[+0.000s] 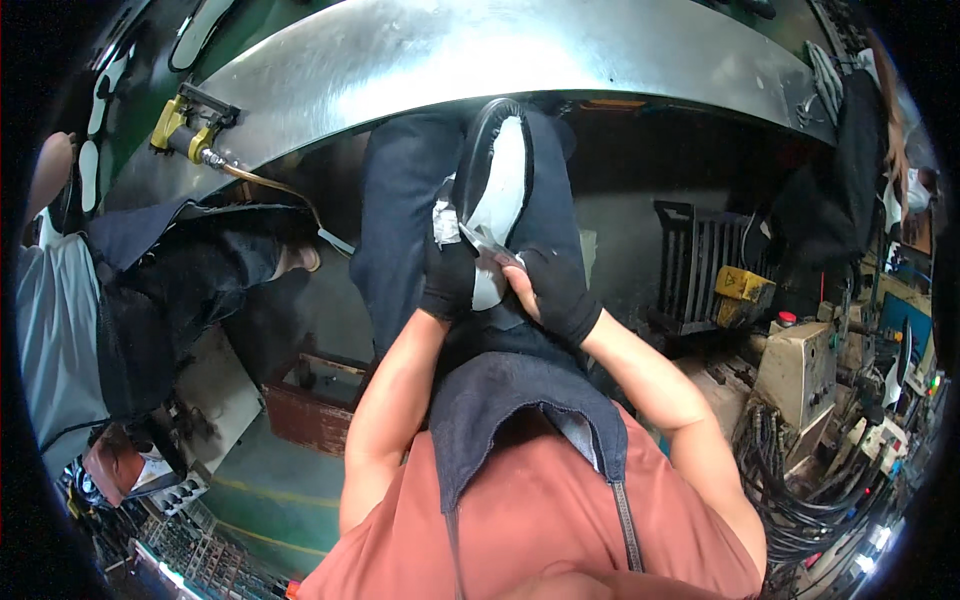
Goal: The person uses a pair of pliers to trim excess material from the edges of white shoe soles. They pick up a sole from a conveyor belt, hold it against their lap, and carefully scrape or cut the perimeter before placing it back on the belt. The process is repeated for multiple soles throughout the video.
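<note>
A black shoe [478, 150] lies bottom up across my lap, toe pointing away, its pale insole bottom [507, 180] showing. My left hand [447, 265], in a black glove with whitish tape around a finger, is closed on the shoe's left side near the heel. In my right hand [555, 295], gloved in black with bare fingertips, is a metal hand tool [484, 243]. Its tip rests against the shoe's bottom near the middle; the exact kind of tool is hard to make out. Both hands partly cover the heel end.
A metal bench [400, 65] curves ahead of my knees. On its left lies a yellow air tool [190, 128] with a hose. Another person's leg [190, 290] is at left. A brown crate [310, 420] stands on the floor; a yellow block [743, 295] and machinery [800, 375] are at right.
</note>
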`<state>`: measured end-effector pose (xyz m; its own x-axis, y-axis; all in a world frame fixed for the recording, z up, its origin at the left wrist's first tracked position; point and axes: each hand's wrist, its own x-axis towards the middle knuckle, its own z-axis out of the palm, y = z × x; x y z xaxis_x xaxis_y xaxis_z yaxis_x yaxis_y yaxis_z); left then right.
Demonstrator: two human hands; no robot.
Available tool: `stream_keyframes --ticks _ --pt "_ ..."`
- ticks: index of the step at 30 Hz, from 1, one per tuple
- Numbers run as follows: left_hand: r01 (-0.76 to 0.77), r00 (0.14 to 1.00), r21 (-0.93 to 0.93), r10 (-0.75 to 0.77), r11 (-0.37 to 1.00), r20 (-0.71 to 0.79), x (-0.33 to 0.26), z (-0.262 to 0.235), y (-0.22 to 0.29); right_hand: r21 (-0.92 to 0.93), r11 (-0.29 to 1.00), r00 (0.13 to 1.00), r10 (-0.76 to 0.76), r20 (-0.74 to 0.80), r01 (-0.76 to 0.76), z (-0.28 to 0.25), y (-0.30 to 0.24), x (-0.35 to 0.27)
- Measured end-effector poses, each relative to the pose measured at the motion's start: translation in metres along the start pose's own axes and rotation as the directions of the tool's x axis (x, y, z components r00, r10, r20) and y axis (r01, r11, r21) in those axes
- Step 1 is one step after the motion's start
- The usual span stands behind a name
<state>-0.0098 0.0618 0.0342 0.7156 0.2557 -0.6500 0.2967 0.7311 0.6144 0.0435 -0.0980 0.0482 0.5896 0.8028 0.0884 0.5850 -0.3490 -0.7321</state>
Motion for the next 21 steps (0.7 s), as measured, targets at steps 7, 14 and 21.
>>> stream_keyframes --ticks 7,14,21 --pt "-0.198 0.973 0.030 0.193 0.980 0.128 0.036 -0.044 -0.036 0.348 0.850 0.848 0.193 0.495 -0.396 -0.054 -0.017 0.021" --pt "-0.270 0.963 0.105 0.266 0.957 0.050 0.009 -0.014 0.001 0.328 0.839 0.872 0.299 0.388 -0.433 -0.043 -0.034 0.022" --pt "-0.573 0.789 0.698 0.522 0.431 0.325 0.019 -0.016 0.018 -0.357 0.933 0.801 0.247 0.545 -0.045 -0.114 0.004 0.041"
